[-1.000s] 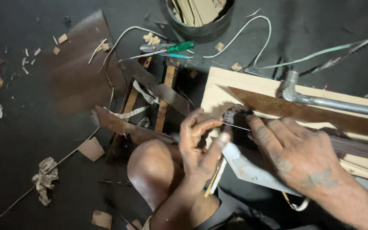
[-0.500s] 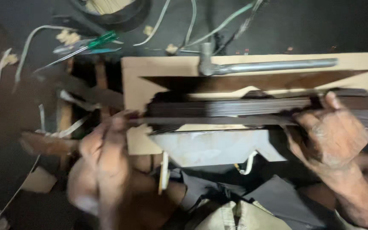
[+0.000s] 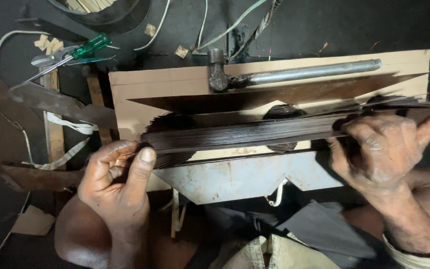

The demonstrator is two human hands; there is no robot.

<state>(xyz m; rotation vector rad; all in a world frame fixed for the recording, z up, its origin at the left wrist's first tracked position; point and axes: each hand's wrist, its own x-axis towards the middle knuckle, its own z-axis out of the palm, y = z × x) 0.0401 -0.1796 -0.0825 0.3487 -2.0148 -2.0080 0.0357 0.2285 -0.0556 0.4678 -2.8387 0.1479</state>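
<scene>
The left hand (image 3: pixel 118 182) pinched one end and the right hand (image 3: pixel 384 152) clenched the other of a stack of dark thin strips (image 3: pixel 255 133), probably metal, held level above a board (image 3: pixel 175 82) bearing a hammer (image 3: pixel 284 74).

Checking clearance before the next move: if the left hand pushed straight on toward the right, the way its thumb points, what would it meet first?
The left hand already touches the end of the dark strip bundle; it would press into that.
</scene>
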